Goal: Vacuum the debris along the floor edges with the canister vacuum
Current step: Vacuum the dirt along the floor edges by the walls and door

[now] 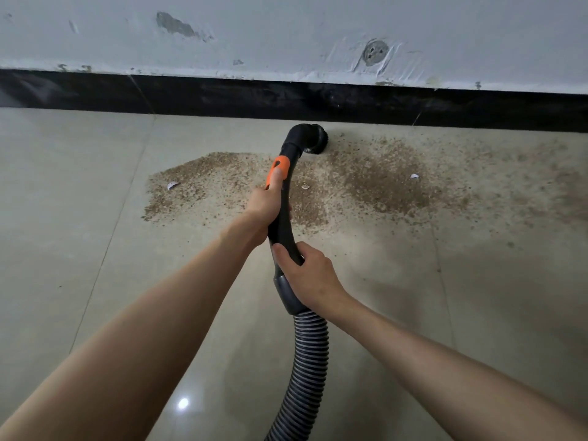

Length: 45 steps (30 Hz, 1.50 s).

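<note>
A black vacuum handle with an orange slider curves forward to a round brush nozzle, which sits on the floor close to the black baseboard. My left hand grips the handle just below the orange part, thumb on it. Lower down, my right hand holds the handle near the grey cuff where the ribbed hose joins. Brown gritty debris spreads over the tiles on both sides of the handle. The canister is out of view.
Small white scraps lie in the debris: a scrap on the left, one near the handle, one on the right. The white wall above the baseboard is scuffed. Glossy beige floor tiles extend toward me.
</note>
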### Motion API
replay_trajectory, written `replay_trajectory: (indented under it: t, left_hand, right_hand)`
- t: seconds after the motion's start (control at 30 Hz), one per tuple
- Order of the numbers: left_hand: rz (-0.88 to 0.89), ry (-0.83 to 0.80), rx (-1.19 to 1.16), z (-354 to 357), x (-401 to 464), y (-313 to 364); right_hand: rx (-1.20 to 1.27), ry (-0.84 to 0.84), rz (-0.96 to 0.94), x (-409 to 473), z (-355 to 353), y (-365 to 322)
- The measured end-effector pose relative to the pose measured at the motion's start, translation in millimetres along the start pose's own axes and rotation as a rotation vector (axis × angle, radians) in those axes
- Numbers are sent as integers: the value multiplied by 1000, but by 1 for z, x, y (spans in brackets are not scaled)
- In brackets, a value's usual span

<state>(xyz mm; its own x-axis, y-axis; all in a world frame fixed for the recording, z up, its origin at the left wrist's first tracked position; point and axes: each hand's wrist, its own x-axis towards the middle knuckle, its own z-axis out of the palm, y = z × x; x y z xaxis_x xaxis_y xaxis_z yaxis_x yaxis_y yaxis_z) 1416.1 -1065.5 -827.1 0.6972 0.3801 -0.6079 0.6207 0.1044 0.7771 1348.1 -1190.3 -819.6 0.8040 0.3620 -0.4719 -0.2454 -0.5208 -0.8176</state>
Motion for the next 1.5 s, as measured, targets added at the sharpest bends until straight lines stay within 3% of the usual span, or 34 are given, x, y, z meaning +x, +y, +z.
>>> replay_trajectory:
  t: [0.3, 0.63, 1.0, 1.5]
  left_hand:
    - [12, 22, -19, -17, 2, 11]
    - [-28, 208, -84, -124, 10, 12]
    - [-98, 406, -378, -210, -33, -33]
    - [-121, 336, -414, -189, -69, -54]
  right_hand:
    - [16, -22, -12, 8, 9, -17]
    - [-57, -249, -99, 33, 70, -71]
    - [-274, -466, -124, 15, 134, -101]
    - [-330, -421, -125, -25, 123, -79]
